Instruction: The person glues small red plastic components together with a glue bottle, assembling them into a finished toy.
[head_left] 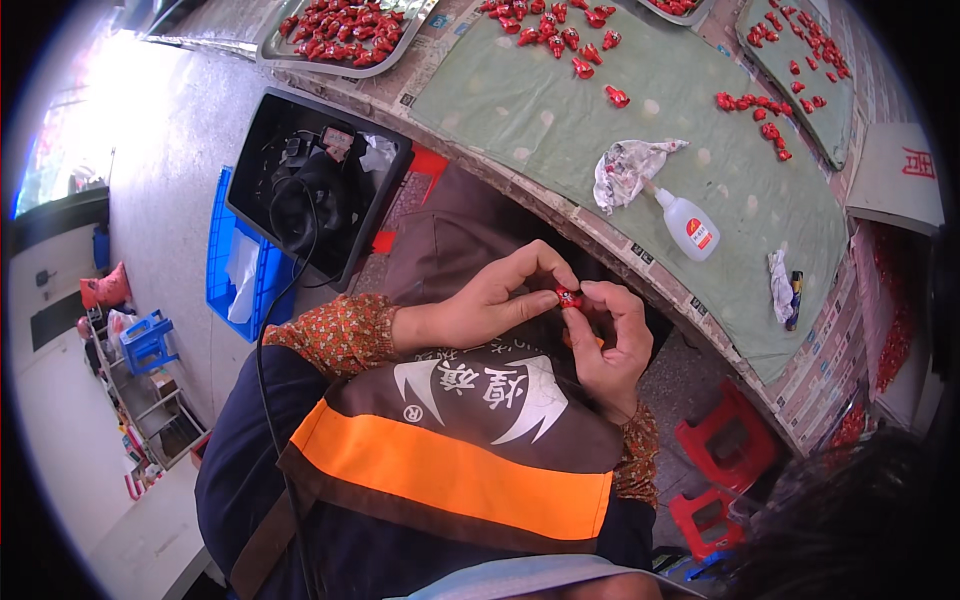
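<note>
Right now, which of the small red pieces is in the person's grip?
The held piece, pinched between the left hand and right hand; the loose pieces on the green cloth lie with no hand touching them.

Red piece [569, 298]: glossy, smooth
Tray [408, 45]: shiny metal
Table cover [500, 105]: matt, wrinkled, cloth-like
Bottle [690, 226]: smooth, translucent plastic
Crumpled wad [628, 172]: rough, paper or cloth unclear
Apron [465, 440]: matt cloth
Black bin [368, 212]: plastic
Red stool [728, 437]: smooth plastic

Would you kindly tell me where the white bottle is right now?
In the head view, the white bottle lies on the green cloth, right of centre, beside the crumpled tissue.
</note>
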